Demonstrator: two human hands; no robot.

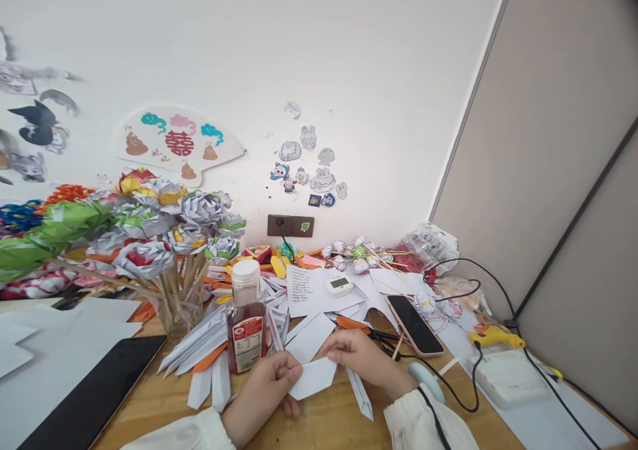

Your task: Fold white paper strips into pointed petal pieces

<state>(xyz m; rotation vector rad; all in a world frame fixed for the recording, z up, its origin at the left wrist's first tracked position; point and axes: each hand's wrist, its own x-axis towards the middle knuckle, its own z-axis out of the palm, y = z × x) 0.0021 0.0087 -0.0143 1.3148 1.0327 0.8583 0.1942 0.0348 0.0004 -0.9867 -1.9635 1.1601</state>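
Note:
A folded piece of white paper (313, 378) is held just above the wooden table between my two hands. My left hand (266, 390) pinches its left end, thumb on top. At its upper right corner, my right hand (356, 357) grips the paper between thumb and fingers. Just behind my left hand stands a bottle of reddish-brown liquid (248, 330) with a white cap. Beneath and beside my right hand lies a narrow folded paper strip (361, 395). Another white sheet (312, 337) rests behind the held piece.
Paper flowers on sticks (147, 257) fill a clear container at the left. A black tablet (100, 390) lies in front of them. To the right are a phone (416, 325), a yellow glue gun (496, 337), cables and a white box (508, 377). A small timer (340, 286) sits behind.

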